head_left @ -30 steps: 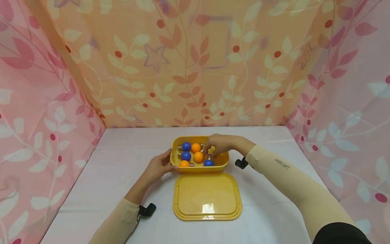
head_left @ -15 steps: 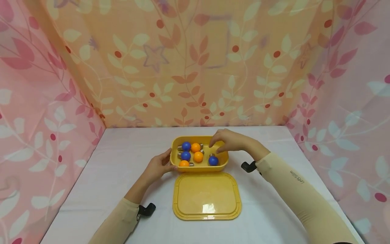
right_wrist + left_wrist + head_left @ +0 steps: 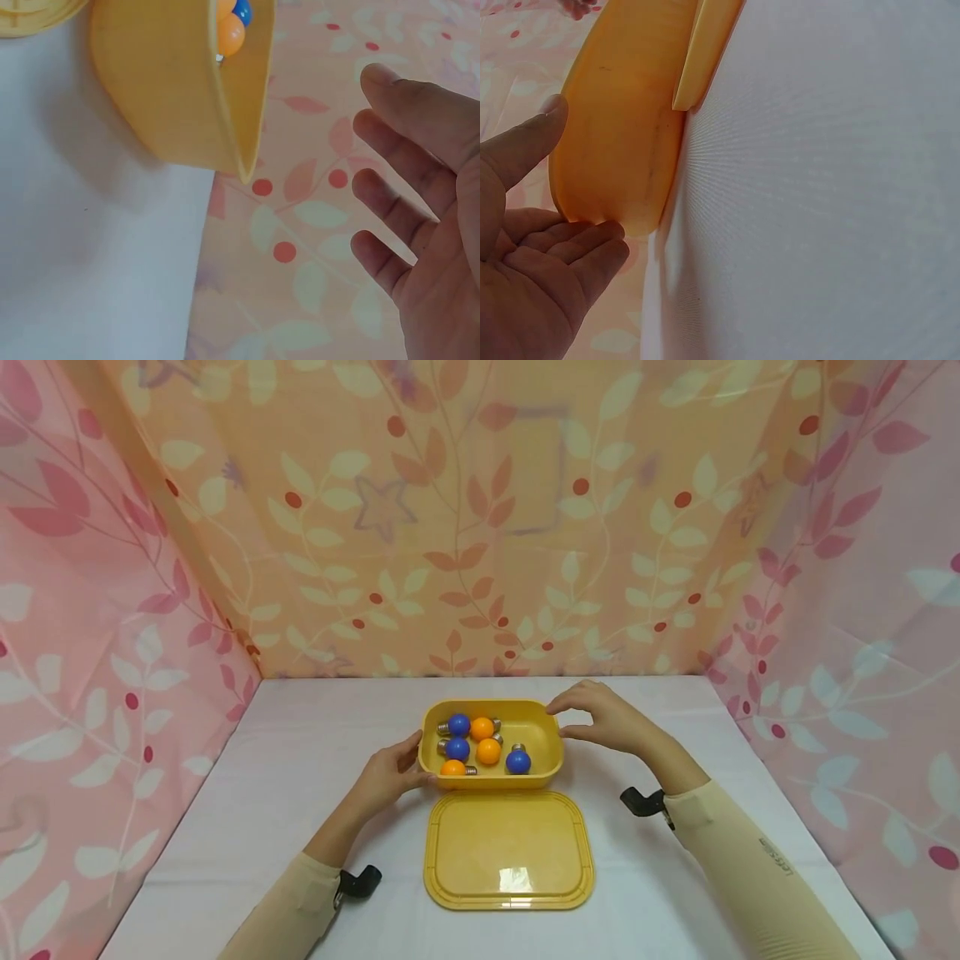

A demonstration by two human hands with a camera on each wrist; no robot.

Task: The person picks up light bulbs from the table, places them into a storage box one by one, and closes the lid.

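A yellow plastic box (image 3: 536, 722), open at the top, holds several small round light bulbs with metal screw bases. Among them are blue bulbs, such as one (image 3: 517, 762) lying apart on the right, and orange bulbs, such as one (image 3: 489, 752) in the middle. My left hand (image 3: 386, 774) holds the box's left end, thumb on the front side and fingers around the far side. Near the right end, my right hand (image 3: 600, 718) hovers with fingers spread and nothing in them; the right wrist view shows it apart from the box wall.
A flat yellow lid (image 3: 510, 847) lies on the white table (image 3: 300, 793), just in front of the box. Patterned cloth (image 3: 480, 527) stands behind the table and along both sides.
My right hand has come up out of the box and moved right, past its right end. The blue bulb beneath it shifted slightly and now lies free. My left hand stays put.
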